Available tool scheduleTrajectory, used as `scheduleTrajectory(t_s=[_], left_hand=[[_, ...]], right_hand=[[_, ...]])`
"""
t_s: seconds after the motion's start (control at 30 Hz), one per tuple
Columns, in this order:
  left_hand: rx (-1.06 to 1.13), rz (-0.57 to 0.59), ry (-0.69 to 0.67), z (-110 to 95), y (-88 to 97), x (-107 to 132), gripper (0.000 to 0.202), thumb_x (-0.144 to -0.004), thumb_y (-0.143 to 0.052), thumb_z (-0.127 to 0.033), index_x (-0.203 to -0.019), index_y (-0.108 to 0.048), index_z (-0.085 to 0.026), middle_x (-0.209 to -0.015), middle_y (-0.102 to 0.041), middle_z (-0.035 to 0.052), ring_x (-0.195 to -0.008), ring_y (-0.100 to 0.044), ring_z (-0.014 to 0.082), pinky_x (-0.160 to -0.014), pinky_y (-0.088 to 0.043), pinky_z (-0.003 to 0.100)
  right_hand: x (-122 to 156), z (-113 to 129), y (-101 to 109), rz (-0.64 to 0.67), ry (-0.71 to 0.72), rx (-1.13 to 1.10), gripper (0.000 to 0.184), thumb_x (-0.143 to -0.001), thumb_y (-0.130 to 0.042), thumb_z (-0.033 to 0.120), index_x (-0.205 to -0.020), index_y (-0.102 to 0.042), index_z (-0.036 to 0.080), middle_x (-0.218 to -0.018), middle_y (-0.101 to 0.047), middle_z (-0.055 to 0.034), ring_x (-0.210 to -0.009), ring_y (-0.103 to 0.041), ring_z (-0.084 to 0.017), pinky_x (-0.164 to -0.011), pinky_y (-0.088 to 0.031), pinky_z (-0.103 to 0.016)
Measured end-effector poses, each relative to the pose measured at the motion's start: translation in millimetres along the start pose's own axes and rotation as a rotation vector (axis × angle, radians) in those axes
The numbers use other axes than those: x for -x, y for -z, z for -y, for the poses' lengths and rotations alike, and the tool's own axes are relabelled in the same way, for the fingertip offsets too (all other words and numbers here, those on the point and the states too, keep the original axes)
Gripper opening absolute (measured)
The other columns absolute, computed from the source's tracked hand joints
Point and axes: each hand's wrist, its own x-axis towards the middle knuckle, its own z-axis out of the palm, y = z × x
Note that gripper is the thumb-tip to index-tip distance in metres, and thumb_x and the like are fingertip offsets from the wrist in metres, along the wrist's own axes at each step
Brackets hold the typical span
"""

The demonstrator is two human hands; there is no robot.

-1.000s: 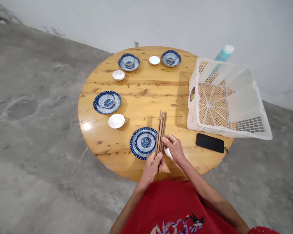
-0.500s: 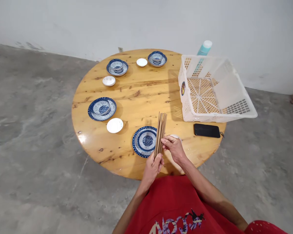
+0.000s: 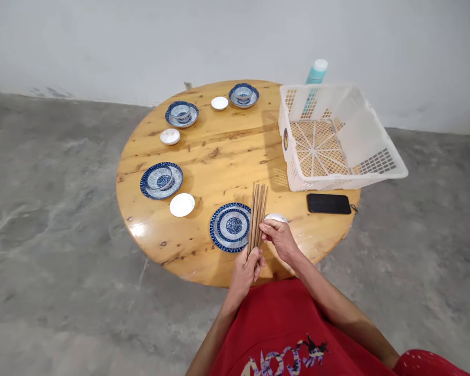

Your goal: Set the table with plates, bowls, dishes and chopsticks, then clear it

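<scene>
Over round table (image 3: 227,156), near blue-patterned plate (image 3: 213,231): with chopsticks (image 3: 255,216) clasped low in left hand (image 3: 246,269), fingers wrapped round, and pinched midway by narrowed fingers of right hand (image 3: 282,240). Grip snugly below, press lightly above; avoid slips.

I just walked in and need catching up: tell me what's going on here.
A person's left hand grips a bundle of brown chopsticks by the near ends; the right hand pinches at their side. They are held over the round table, by the nearest blue-patterned plate. A white basket and black phone are on the right.
</scene>
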Motion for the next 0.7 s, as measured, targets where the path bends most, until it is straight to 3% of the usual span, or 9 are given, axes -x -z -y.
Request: scheduleTrajectory(t_s=[0.3,0.53,0.7], left_hand=[[-0.152,-0.009,0.036,-1,-13.4,6,0.039,-0.091,-0.047,-0.055,-0.093,-0.053,-0.017,-0.066,-0.057,-0.0034,-0.038,-0.034,0.0037,-0.035,-0.023,0.018],[-0.209,-0.043,0.003,-4,-14.4,5,0.038,-0.09,-0.047,-0.055,-0.092,-0.052,-0.017,-0.07,-0.062,-0.0012,-0.039,-0.043,0.0066,-0.035,-0.029,0.019],[-0.12,-0.085,-0.004,-2,-9.6,0,0.037,-0.088,-0.051,-0.054,-0.09,-0.051,-0.017,-0.069,-0.064,0.0009,-0.052,-0.06,0.0134,-0.044,-0.044,0.023]], right_hand=[[7,2,21,0.001,0.01,0.0,0.036,-0.067,-0.079,0.05,-0.066,-0.066,0.016,-0.053,-0.058,0.0018,-0.049,-0.05,-0.009,-0.048,-0.042,-0.022],[12,5,22,-0.045,0.015,-0.011,0.039,-0.063,-0.08,0.052,-0.065,-0.065,0.016,-0.051,-0.057,0.0021,-0.047,-0.051,-0.01,-0.047,-0.043,-0.022],[12,17,23,-0.026,0.097,0.056,0.037,-0.07,-0.076,0.051,-0.062,-0.062,0.017,-0.052,-0.059,0.0014,-0.046,-0.05,-0.01,-0.048,-0.042,-0.023]])
